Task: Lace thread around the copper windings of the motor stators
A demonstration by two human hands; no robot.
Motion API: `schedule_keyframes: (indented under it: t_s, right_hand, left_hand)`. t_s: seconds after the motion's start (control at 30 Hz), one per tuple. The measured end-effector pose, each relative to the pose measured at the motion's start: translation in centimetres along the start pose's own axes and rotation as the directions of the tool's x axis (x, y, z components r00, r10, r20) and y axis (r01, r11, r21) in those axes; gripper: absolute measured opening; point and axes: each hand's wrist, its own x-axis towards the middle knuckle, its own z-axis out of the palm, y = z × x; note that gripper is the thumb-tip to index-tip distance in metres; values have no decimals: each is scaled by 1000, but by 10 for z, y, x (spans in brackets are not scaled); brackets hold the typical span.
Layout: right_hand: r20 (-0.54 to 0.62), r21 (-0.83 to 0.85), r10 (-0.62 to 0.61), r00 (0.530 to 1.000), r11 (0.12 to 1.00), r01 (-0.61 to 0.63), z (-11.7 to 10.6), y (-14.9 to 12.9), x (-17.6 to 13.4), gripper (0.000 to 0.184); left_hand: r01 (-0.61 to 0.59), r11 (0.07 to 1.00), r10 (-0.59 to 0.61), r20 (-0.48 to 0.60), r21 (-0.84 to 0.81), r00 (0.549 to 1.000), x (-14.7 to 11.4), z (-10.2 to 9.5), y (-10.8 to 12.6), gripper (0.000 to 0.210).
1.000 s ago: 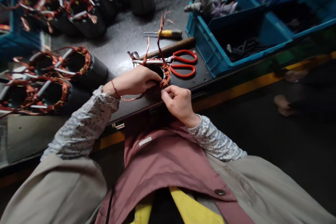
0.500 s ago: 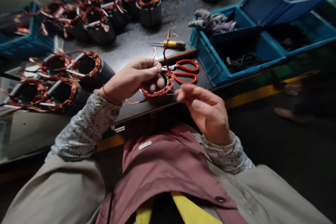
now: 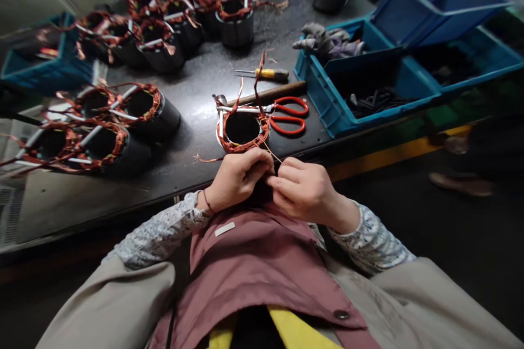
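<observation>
A wound motor stator (image 3: 242,148) stands upright near the bench's front edge, a ring of copper wire and white sleeves round its dark bore. From its right front rim a thin thread (image 3: 273,155) runs down to my hands. My left hand (image 3: 239,177) is closed in a pinch just in front of the stator. Against its fingertips, my right hand (image 3: 305,188) is closed too, with the thread passing into its curled fingers. The thread's end is hidden between the hands. Red-handled scissors (image 3: 290,125) lie right beside the stator, their blades behind its rim.
Behind the stator lie a hammer (image 3: 284,90) and a yellow-handled screwdriver (image 3: 275,74). More stators (image 3: 164,114) stand at left and at the back (image 3: 235,30). Blue bins (image 3: 333,112) sit at right, gloves (image 3: 331,41) on one. A person's shoe (image 3: 460,184) shows on the floor.
My left hand has left the stator's top and come down toward me. My right hand has moved in to meet it, and both are now closed together at the front rim.
</observation>
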Motion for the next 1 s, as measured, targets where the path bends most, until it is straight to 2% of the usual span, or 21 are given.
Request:
schedule_keyframes:
  t_s: [0.07, 0.1, 0.17, 0.2, 0.23, 0.27, 0.3, 0.33, 0.37, 0.4, 0.43, 0.47, 0.5, 0.57, 0.63, 0.7, 0.77, 0.8, 0.87, 0.93, 1.0]
  right_hand:
    - [-87, -36, 98, 991, 994, -102, 7, 4, 2, 15]
    - [-164, -41, 172, 971, 983, -181, 11, 7, 3, 13]
    - [-322, 23, 356, 877, 929, -369, 22, 13, 8, 11]
    - [-360, 95, 457, 813, 885, -456, 26, 16, 11, 20]
    - [-333, 192, 563, 756, 826, -530, 30, 18, 14, 32]
    - [-218, 308, 659, 720, 747, -590, 32, 19, 17, 43]
    - [-31, 421, 719, 694, 639, -644, 33, 19, 19, 51]
    - [182, 511, 723, 667, 509, -692, 32, 18, 20, 56]
    - [372, 569, 675, 637, 376, -731, 30, 17, 20, 56]
    - [507, 596, 612, 607, 260, -759, 26, 14, 20, 53]
    - [568, 611, 571, 593, 189, -769, 22, 11, 19, 47]
    - [564, 622, 569, 598, 184, -761, 17, 8, 17, 39]
    - [510, 628, 589, 626, 241, -739, 12, 4, 15, 32]
    - [327, 611, 612, 720, 444, -655, -1, -6, 11, 21]
    - [104, 595, 587, 803, 610, -523, -17, -15, 9, 16]
    - [-78, 676, 550, 831, 642, -362, -33, -25, 10, 15]
    - [-126, 823, 541, 832, 525, -217, -48, -35, 16, 20]
    - [-72, 884, 548, 834, 422, -200, -54, -40, 19, 26]
    - [111, 945, 554, 825, 198, -260, -63, -52, 27, 35]
    - [272, 944, 536, 799, 11, -329, -64, -65, 32, 42]
    - [343, 939, 479, 808, -160, -304, -56, -79, 33, 41]
  left_hand:
    - [44, 999, -45, -2, -21, 999, -6, 0, 0, 12]
    - [82, 996, -82, 3, -36, 997, -8, -1, 1, 13]
    - [133, 990, -133, 10, -53, 991, -13, 0, 3, 13]
    - [134, 990, -134, 2, -47, 991, -14, 2, 5, 13]
    - [115, 993, -115, -12, -26, 993, -16, 3, 5, 13]
    - [79, 997, -79, -23, 6, 997, -17, 6, 5, 13]
    - [34, 998, -33, -28, 46, 999, -19, 8, 5, 14]
    - [-12, 996, 14, -20, 88, 1000, -20, 10, 4, 15]
    - [-55, 990, 56, 0, 127, 998, -21, 12, 2, 17]
    - [-97, 982, 93, 31, 163, 995, -23, 14, 0, 19]
    - [-137, 971, 127, 63, 197, 990, -24, 14, -2, 20]
    - [-173, 958, 155, 94, 227, 983, -25, 13, -4, 21]
    - [-201, 945, 177, 112, 258, 978, -26, 11, -6, 22]
    - [-203, 913, 190, 70, 354, 979, -24, 3, -10, 20]
    - [-107, 862, 145, -37, 496, 989, -19, -7, -16, 20]
    - [8, 787, 71, -103, 617, 992, -11, -14, -24, 38]
    - [42, 738, -11, -50, 674, 999, -2, -15, -31, 44]
    - [41, 730, -40, -17, 683, 999, 1, -14, -34, 40]
    - [61, 728, -84, 0, 683, 996, 5, -9, -38, 29]
    - [113, 733, -103, -56, 671, 993, 5, -1, -37, 19]
    - [158, 742, -111, -113, 652, 987, 5, 6, -35, 14]
